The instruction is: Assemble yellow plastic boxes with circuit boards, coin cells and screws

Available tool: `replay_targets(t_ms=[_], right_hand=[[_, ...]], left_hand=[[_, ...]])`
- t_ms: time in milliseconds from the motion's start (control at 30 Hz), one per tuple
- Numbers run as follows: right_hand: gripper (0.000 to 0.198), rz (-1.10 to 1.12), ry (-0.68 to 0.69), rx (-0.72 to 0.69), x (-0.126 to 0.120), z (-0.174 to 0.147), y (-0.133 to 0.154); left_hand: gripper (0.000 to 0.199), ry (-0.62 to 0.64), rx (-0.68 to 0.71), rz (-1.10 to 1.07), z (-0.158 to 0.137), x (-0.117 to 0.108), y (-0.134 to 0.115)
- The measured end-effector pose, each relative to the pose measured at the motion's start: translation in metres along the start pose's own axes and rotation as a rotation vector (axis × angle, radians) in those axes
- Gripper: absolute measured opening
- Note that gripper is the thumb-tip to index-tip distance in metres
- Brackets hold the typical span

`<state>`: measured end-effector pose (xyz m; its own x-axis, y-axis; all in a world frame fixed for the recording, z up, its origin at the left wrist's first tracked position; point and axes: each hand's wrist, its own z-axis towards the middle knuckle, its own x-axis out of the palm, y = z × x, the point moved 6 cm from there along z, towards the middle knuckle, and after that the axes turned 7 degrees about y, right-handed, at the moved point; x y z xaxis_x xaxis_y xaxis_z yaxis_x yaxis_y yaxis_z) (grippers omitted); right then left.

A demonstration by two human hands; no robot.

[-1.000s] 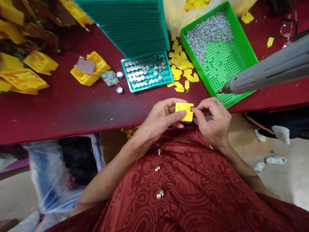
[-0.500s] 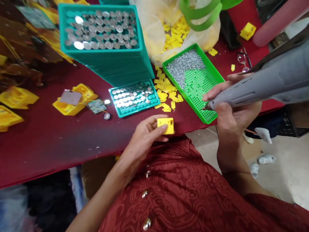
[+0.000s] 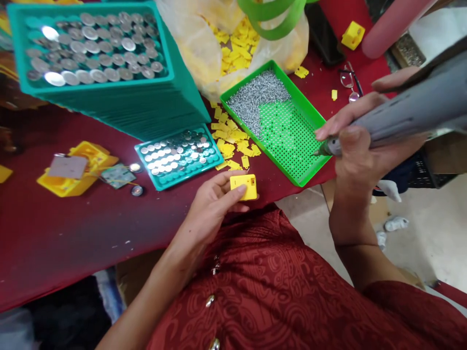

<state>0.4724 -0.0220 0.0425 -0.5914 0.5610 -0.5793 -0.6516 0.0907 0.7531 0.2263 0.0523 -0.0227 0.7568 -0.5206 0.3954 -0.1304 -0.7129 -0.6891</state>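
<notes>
Between the thumb and fingers of my left hand [image 3: 219, 199] is a small yellow plastic case [image 3: 248, 186], its flat face with a small square opening turned up. My right hand [image 3: 365, 141] is wrapped round a grey electric screwdriver [image 3: 404, 107], whose tip points left and down over the near right corner of a green tray [image 3: 306, 175]. Small silver screws [image 3: 251, 99] fill the tray's far left part; its perforated floor shows elsewhere. Whether a screw sits on the tip is too small to tell. Loose yellow plastic pieces [image 3: 233, 138] lie beside the tray.
Left stands a tall stack of teal trays [image 3: 120, 107] with button cells on top. Before it lies another teal tray [image 3: 178, 177] of cells. An opened yellow case with a circuit board [image 3: 118, 176] lies left. Behind are a bag [image 3: 189, 53] of yellow pieces and eyeglasses [image 3: 346, 80].
The view has shifted, so the table things sit further left. My right hand has moved slightly right relative to the tray, with the screwdriver tip still over it. My left hand keeps the yellow case.
</notes>
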Motion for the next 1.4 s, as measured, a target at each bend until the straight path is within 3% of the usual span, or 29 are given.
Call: replay_targets(t_ms=[67, 133, 333, 433, 533, 700, 867, 1067, 1167, 1300, 1400], right_hand=[[0.026, 0.037, -0.184, -0.033, 0.003, 0.01, 0.012], [0.017, 0.066, -0.249, -0.013, 0.011, 0.021, 0.019], [0.025, 0.015, -0.203, 0.079, 0.027, 0.038, 0.017], [0.018, -0.033, -0.175, 0.095, 0.031, 0.038, 0.012], [0.025, -0.031, -0.183, 0.11, 0.034, 0.037, 0.004], [0.039, 0.049, -0.188, 0.087, 0.039, 0.037, -0.012], [0.052, -0.079, -0.07, 0.1, 0.045, 0.037, -0.015], [0.027, 0.055, -0.201, 0.11, 0.035, 0.032, 0.007], [0.028, 0.099, -0.277, 0.023, 0.033, 0.034, 0.01], [0.058, 0.337, -0.373, -0.252, 0.032, 0.038, 0.007], [0.056, 0.452, -0.366, -0.264, 0.034, 0.041, 0.002]], left_hand=[[0.064, 0.026, 0.014, 0.024, 0.001, 0.005, -0.001], [0.056, 0.075, 0.045, 0.082, 0.004, 0.012, -0.003], [0.047, 0.187, 0.228, 0.214, 0.027, 0.037, -0.019], [0.042, 0.249, 0.203, 0.223, 0.035, 0.044, -0.016], [0.042, 0.269, 0.163, 0.209, 0.034, 0.046, -0.012], [0.043, 0.224, 0.148, 0.199, 0.029, 0.037, -0.012], [0.047, 0.14, 0.116, 0.184, 0.022, 0.017, -0.01], [0.05, 0.073, 0.12, 0.137, 0.013, -0.002, -0.008], [0.054, 0.056, 0.134, 0.121, 0.01, -0.006, -0.009], [0.058, 0.051, 0.128, 0.14, 0.007, -0.008, -0.008], [0.058, 0.049, 0.13, 0.149, 0.007, -0.009, -0.008]])
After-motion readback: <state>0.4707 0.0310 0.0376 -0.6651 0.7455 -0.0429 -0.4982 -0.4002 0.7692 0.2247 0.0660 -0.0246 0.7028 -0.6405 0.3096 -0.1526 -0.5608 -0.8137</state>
